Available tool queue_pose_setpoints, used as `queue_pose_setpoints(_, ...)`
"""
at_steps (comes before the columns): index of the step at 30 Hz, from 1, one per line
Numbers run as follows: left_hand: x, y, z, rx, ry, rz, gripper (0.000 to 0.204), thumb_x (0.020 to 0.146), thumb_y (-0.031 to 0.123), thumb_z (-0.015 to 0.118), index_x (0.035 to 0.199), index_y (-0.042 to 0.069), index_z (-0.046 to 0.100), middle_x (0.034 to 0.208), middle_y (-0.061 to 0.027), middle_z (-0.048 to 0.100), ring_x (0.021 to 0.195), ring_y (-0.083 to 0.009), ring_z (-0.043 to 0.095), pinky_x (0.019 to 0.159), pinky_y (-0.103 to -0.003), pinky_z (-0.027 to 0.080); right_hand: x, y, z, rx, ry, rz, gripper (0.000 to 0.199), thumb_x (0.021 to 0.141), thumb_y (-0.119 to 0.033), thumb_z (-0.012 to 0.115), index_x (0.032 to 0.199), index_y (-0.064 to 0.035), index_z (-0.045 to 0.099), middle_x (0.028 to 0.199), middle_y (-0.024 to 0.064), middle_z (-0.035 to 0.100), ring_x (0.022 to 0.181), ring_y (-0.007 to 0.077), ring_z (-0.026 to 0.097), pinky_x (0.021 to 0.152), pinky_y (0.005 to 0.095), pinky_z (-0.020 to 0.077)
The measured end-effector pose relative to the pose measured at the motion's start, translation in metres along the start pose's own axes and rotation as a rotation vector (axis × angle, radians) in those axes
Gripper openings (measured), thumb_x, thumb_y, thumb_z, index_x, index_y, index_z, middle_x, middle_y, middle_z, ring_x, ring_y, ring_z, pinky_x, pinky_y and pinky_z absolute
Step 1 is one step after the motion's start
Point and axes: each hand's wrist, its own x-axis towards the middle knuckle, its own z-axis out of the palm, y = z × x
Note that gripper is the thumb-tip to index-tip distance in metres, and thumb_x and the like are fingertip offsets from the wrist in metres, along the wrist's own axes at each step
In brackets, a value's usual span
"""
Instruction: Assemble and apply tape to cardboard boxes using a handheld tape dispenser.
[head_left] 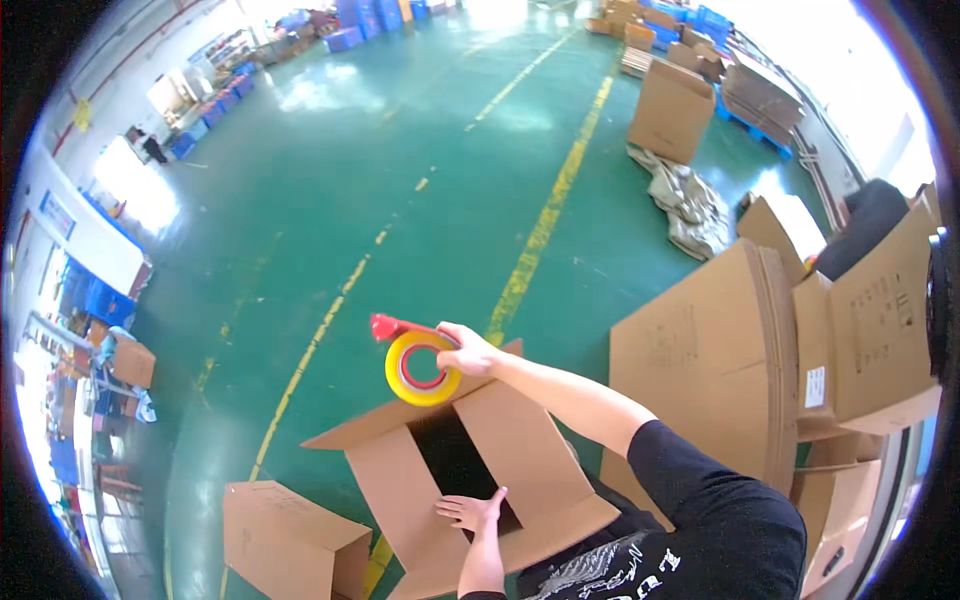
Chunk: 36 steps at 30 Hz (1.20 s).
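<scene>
In front of me stands a cardboard box with its outer flaps spread and its two inner flaps folded in. A dark gap shows between those inner flaps. My left hand lies over the near end of the gap, fingers apart, touching the left inner flap and holding nothing. Above the far side of the box, my right hand grips a red tape dispenser by its frame. A large roll of yellow tape is mounted on it. The fingers' far side is hidden.
A smaller cardboard box sits on the floor at the lower left. Flattened cartons lean close on my right, with a crumpled grey cloth and an upright box beyond. Yellow lines cross the green floor.
</scene>
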Motion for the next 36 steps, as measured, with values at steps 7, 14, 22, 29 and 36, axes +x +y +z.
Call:
queue_pose_setpoints(7,0.011,-0.001,0.004,0.016,0.075,-0.007,0.154,0.043,0.077,0.077,0.146,-0.009,0.001,0.154,-0.0302,0.004,0.145,-0.0412,0.005,0.112,-0.058,0.018,0.032,0.097,0.004,0.175,-0.135,0.692,0.023,0.079,-0.030,0.059,0.092,-0.0113,0.062,0.074,0.0064,0.064,0.065,0.0161,0.062,0.059,0.0272,0.0490)
queue_pose_setpoints(14,0.018,-0.009,0.011,-0.003,0.006,0.004,0.154,0.045,0.075,0.078,0.147,-0.007,-0.002,0.154,-0.0307,-0.001,0.144,-0.0424,0.000,0.115,-0.055,0.015,-0.009,0.074,0.012,0.213,-0.168,0.793,0.021,0.079,-0.029,0.054,0.086,-0.0098,0.059,0.080,0.0052,0.068,0.069,0.0173,0.066,0.068,0.0285,0.0538)
queue_pose_setpoints(22,0.008,-0.066,-0.034,-0.209,-0.115,0.367,0.101,0.072,0.054,0.073,0.142,-0.006,0.031,0.142,-0.0285,0.038,0.134,-0.0383,0.037,0.110,-0.044,0.032,-0.084,0.199,0.028,0.384,-0.068,0.825,0.040,0.076,-0.025,0.059,0.110,-0.0053,0.058,0.090,0.0074,0.066,0.081,0.0174,0.065,0.072,0.0300,0.0533)
queue_pose_setpoints(29,-0.163,-0.162,-0.133,-0.481,0.677,0.168,0.021,0.092,0.012,0.053,0.079,-0.002,0.063,0.084,-0.0135,0.065,0.079,-0.0285,0.060,0.081,-0.042,0.048,-0.107,0.296,0.009,-0.115,-0.229,0.003,0.053,0.077,-0.009,0.067,0.125,-0.0034,0.045,0.094,0.0087,0.065,0.083,0.0204,0.064,0.070,0.0349,0.0550)
queue_pose_setpoints(36,-0.162,-0.137,-0.061,-0.272,0.663,0.533,0.086,0.085,0.061,0.050,0.140,-0.003,0.034,0.143,-0.0232,0.038,0.137,-0.0402,0.030,0.113,-0.057,0.012,-0.111,0.223,0.015,0.353,-0.059,0.680,0.050,0.077,-0.017,0.062,0.124,-0.0012,0.055,0.105,0.0084,0.064,0.092,0.0179,0.061,0.089,0.0333,0.0493)
